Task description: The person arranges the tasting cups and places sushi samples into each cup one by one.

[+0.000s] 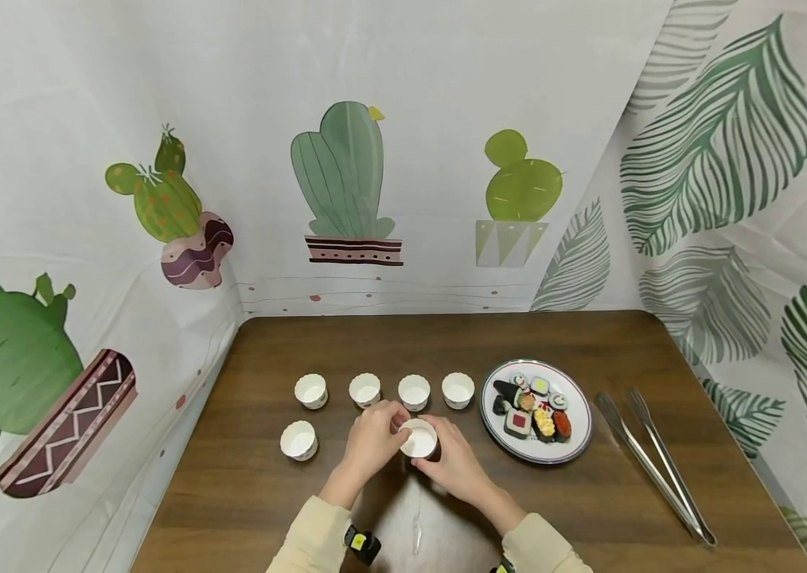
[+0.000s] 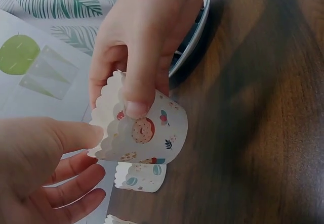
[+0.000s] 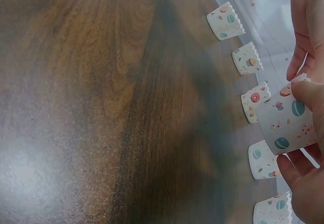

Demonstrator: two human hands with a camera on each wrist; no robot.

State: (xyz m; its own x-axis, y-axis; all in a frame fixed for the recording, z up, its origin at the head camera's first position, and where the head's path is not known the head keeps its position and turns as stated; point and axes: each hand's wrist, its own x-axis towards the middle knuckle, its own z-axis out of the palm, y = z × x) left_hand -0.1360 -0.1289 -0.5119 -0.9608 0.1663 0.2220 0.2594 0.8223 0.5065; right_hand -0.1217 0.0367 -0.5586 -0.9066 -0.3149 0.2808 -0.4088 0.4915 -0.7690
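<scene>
A white paper baking cup (image 1: 419, 439) with a scalloped rim is held between both hands, over the near middle of the table. Donut and leaf prints show on its side in the left wrist view. My right hand (image 1: 455, 463) grips the cup's right side, thumb against the printed wall (image 2: 162, 135). At the rim's left, my left hand (image 1: 372, 439) pinches with thumb and fingertip; its other fingers are loosely bent. Just beyond stands a matching cup (image 1: 414, 392). The cup's far wall is partly hidden by fingers in the right wrist view.
More baking cups stand to the left (image 1: 311, 391) and in the back row (image 1: 458, 390). Right of the hands lies a round plate (image 1: 578, 450) bearing several sushi pieces (image 1: 543, 423). Metal tongs (image 1: 661, 477) rest farther right. A patterned cloth (image 1: 439, 183) hangs behind the table.
</scene>
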